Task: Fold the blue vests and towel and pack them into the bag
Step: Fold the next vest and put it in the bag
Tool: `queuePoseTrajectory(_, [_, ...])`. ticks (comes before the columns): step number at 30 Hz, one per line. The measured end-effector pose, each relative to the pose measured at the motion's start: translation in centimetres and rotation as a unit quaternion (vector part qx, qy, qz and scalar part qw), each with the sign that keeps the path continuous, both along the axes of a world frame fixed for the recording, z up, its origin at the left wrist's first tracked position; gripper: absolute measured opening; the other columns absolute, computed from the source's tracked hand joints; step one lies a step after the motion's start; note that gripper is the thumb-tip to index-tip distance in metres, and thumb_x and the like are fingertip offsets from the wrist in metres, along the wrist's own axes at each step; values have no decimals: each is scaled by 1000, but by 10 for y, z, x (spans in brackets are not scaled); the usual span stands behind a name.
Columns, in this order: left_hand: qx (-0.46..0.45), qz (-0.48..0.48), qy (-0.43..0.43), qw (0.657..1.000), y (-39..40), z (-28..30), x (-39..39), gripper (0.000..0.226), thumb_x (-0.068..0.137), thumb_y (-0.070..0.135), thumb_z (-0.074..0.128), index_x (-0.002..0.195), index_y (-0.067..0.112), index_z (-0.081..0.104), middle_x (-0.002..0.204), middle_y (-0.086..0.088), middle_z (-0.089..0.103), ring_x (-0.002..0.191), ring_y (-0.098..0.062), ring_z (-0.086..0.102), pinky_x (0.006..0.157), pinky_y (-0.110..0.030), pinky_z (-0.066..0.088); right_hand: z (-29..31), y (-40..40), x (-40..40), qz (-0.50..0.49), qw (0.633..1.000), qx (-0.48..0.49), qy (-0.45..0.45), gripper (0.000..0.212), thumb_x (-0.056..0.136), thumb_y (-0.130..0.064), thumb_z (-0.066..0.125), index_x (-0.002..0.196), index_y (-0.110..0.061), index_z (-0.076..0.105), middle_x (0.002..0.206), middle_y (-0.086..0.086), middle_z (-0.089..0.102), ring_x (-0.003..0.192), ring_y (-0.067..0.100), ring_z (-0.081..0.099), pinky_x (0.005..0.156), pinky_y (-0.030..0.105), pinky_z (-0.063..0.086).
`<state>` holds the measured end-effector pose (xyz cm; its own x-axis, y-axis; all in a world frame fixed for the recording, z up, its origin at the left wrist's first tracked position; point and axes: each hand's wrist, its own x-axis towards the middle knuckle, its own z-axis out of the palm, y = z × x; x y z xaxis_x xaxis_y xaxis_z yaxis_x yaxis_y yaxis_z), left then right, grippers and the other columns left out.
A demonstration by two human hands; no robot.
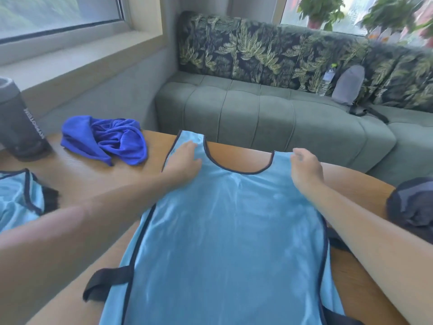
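A light blue vest [225, 231] with dark trim lies spread flat on the wooden table [93, 174], neck hole toward the far edge. My left hand [185, 160] rests flat on its left shoulder strap, fingers fairly straight. My right hand [304, 167] pinches the right shoulder strap with curled fingers. A second light blue vest [16, 198] lies crumpled at the left edge. A dark blue towel [110, 139] sits bunched at the far left of the table. A dark bag [412, 205] lies at the table's right edge.
A dark cylindrical container [16, 120] stands at the table's far left. Beyond the table is a green sofa [257, 113] with leaf-patterned cushions, a grey pouch [349, 85] and a water bottle [326, 80] on it.
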<state>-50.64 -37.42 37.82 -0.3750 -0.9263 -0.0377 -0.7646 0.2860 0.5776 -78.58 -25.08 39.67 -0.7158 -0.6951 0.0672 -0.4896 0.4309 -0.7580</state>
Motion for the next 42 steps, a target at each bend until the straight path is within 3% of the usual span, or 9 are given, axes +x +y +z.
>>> queuePoseTrajectory(3, [5, 3, 23, 1000, 82, -6, 15, 57, 103, 16, 46, 156, 6, 30, 167, -12, 21, 154, -26, 21, 123, -38, 20, -6, 49, 62, 37, 999, 29, 19, 49, 105, -20, 43, 153, -12, 39, 157, 4, 41, 131, 27, 48, 103, 31, 37])
queuePoseTrajectory(7, [-56, -30, -87, 994, 167, -22, 52, 60, 107, 32, 37, 162, 18, 17, 171, -3, -1, 158, -22, -4, 127, -38, 1, -28, 128, 134, 133, 987, 82, 49, 61, 107, -30, 41, 161, -15, 17, 168, 2, 16, 154, 19, 11, 126, 34, 10])
queuePoseTrajectory(12, [-102, -97, -120, 983, 186, -30, 108, 81, 92, 66, 9, 162, 28, 24, 170, -1, 17, 157, -26, 13, 125, -40, 11, -43, 200, 133, 205, 951, 145, 180, 66, 105, -55, 25, 163, -28, 7, 170, -6, -1, 156, 10, -7, 126, 31, -1])
queuePoseTrajectory(22, [-158, -131, -158, 966, 198, -14, 151, 74, 95, 63, 19, 153, 25, 46, 162, -6, 38, 151, -27, 30, 123, -41, 19, -18, 248, 106, 202, 948, 143, 200, 71, 100, -61, 24, 158, -21, 31, 167, -2, 22, 155, 12, 10, 125, 32, 10])
queuePoseTrajectory(26, [-200, -70, -134, 968, 245, -6, 177, 63, 98, 43, 57, 155, 21, 41, 164, -10, 32, 150, -34, 30, 119, -47, 28, -1, 282, 134, 133, 972, 115, 159, 59, 106, -38, 45, 159, -19, 28, 166, 0, 24, 155, 18, 13, 125, 38, 16])
queuePoseTrajectory(31, [-35, 88, -90, 991, 312, 0, 205, 97, 92, 48, 66, 163, 17, 7, 160, -11, 22, 147, -37, 20, 119, -50, 22, -5, 345, 168, -25, 970, 172, 172, 83, 92, -44, 68, 156, -8, 29, 154, 17, 38, 139, 38, 31, 112, 50, 29])
queuePoseTrajectory(35, [11, 205, -51, 977, 329, -4, 209, 110, 86, 56, 72, 159, 5, 7, 154, -20, 22, 144, -38, 17, 119, -52, 16, -9, 364, 179, -81, 966, 224, 104, 92, 85, -54, 72, 150, -2, 34, 144, 21, 46, 131, 41, 39, 108, 51, 33])
queuePoseTrajectory(38, [22, 244, -105, 964, 332, -6, 211, 90, 84, 63, 69, 136, -4, 37, 139, -26, 42, 133, -39, 35, 110, -49, 29, -10, 366, 179, -76, 964, 238, 92, 73, 87, -54, 71, 135, -4, 50, 132, 16, 58, 124, 39, 47, 102, 48, 38])
queuePoseTrajectory(42, [70, 214, -84, 971, 330, 1, 212, 34, 85, 43, 60, 82, 9, 61, 90, -13, 66, 94, -37, 58, 85, -45, 50, -3, 358, 177, -38, 975, 219, 28, 31, 90, -42, 70, 92, -13, 60, 96, 4, 67, 97, 31, 60, 78, 41, 49])
